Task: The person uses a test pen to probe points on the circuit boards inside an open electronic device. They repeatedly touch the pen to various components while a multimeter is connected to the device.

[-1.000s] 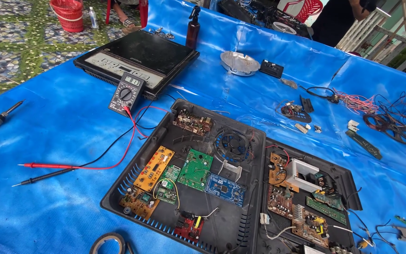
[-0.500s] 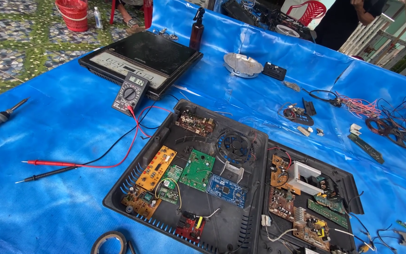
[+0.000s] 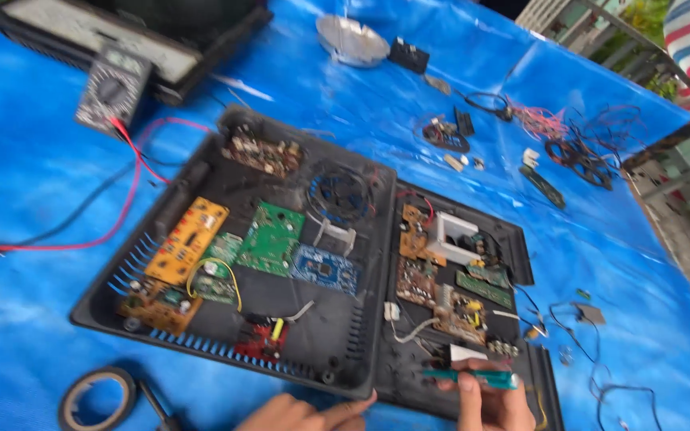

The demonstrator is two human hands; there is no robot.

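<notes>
The right hand (image 3: 493,399) is coming up from the bottom edge of the view with its fingers curled together around a green screwdriver (image 3: 473,375), which is lying almost level across the near end of the smaller black tray (image 3: 521,239), just in front of a brown circuit board (image 3: 461,311); held flat like that, the tool seems to be resting in the grip rather than being pressed down onto a screw, though its tip is too blurred to place. The left hand (image 3: 309,411) is lying low beside it, fingers stretched out together and holding nothing, with the fingertips touching the near rim of the large black tray (image 3: 201,160), apparently steadying that casing so it is not sliding on the slick blue sheet (image 3: 41,175). Inside the large tray an orange board (image 3: 188,239), a green board (image 3: 269,237) and a blue board (image 3: 325,269) are sitting side by side, spread out flat so each one is showing, with a round fan (image 3: 339,194) behind them. A meter (image 3: 113,86) is lying well apart at the far left, its red lead (image 3: 121,215) trailing across the sheet. A roll of black tape (image 3: 97,395) is waiting near the left hand, and loose wires (image 3: 576,156) are scattered at the far right.
</notes>
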